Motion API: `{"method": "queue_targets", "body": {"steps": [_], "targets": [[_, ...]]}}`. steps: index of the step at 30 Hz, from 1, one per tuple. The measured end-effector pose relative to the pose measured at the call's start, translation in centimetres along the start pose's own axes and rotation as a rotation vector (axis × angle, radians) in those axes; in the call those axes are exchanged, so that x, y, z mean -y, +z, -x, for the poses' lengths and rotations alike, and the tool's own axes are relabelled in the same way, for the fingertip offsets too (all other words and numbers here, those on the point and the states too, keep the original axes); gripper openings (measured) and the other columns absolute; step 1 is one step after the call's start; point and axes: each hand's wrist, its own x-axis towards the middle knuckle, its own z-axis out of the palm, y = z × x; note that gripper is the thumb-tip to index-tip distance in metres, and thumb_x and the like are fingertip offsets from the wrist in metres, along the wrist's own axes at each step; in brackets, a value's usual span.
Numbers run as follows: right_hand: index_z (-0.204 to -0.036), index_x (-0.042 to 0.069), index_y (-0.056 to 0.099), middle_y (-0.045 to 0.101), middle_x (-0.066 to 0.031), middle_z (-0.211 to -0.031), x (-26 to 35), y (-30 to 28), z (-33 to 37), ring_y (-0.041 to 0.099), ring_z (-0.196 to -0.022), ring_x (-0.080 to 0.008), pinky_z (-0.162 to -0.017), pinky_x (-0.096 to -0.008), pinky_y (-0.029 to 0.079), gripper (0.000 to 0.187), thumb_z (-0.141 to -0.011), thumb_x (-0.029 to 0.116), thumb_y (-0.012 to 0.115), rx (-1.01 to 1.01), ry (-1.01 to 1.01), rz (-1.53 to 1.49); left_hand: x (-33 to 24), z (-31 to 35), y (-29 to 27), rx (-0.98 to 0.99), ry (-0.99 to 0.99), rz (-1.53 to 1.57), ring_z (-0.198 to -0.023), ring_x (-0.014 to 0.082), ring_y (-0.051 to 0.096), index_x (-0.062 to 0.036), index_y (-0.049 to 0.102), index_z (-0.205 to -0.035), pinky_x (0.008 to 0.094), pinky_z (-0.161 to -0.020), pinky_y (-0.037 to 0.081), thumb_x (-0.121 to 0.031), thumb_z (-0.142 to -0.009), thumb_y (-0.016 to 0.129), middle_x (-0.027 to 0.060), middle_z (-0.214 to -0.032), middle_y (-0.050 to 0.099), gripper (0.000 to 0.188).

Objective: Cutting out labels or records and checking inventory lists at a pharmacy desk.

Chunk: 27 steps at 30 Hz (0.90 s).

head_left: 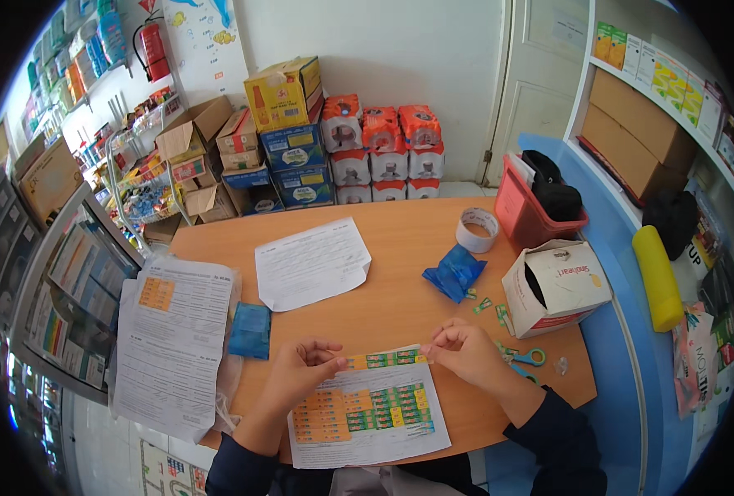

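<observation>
A narrow strip of orange and green labels [392, 359] stretches between my two hands. My left hand [305, 369] pinches its left end, and my right hand [463, 350] pinches the right end. Just below the strip, a printed sheet [325, 452] lies on the table near me, with rows of orange, green and yellow labels on it. Scissors with teal handles [530, 358] rest beside my right wrist, partly hidden by it. Small green cut pieces [483, 305] are scattered beyond my right hand.
On the wooden table [400, 240] are another printed sheet [313, 263], blue packets [454, 273] [249, 331] and a tape roll [477, 230]. A white carton [559, 285] and a red basket [516, 207] line the right edge. Papers [176, 347] cover the left edge.
</observation>
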Motion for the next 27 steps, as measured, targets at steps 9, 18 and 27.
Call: {"method": "queue_targets", "body": {"steps": [9, 18, 27], "targets": [[-0.069, 0.003, 0.066, 0.057, -0.0084, -0.092, 0.9, 0.5, 0.6, 0.054, -0.093, -0.0237, -0.078, -0.0335, 0.044, 0.028, -0.073, 0.027, 0.08, 0.045, 0.032, 0.251, 0.0, 1.0, -0.7, 0.042, -0.067, -0.355, -0.061, 0.0053, 0.061, 0.0018, 0.067, -0.083, 0.0179, -0.053, 0.046, -0.008, -0.076, 0.078, 0.005, -0.071, 0.068, 0.017], [-0.068, 0.005, 0.066, 0.055, -0.0072, -0.09, 0.8, 1.0, 0.8, 0.049, -0.096, -0.0254, -0.082, -0.0356, 0.041, 0.028, -0.073, 0.029, 0.079, 0.116, 0.047, 0.334, -0.7, 1.4, -0.6, 0.072, -0.058, -0.504, -0.057, 0.0107, 0.06, 0.0018, 0.057, -0.096, 0.0238, -0.051, 0.044, -0.012, -0.071, 0.081, 0.0073, -0.066, 0.066, 0.037], [-0.066, 0.006, 0.066, 0.055, -0.0065, -0.088, 0.2, 1.0, 0.7, 0.05, -0.095, -0.0252, -0.081, -0.0366, 0.041, 0.028, -0.072, 0.03, 0.079, 0.129, 0.041, 0.397, 0.1, 0.9, -0.5, 0.052, -0.066, -0.489, -0.058, 0.0124, 0.061, 0.0008, 0.05, -0.099, 0.0251, -0.053, 0.045, -0.012, -0.069, 0.082, 0.0081, -0.064, 0.064, 0.046]]}}
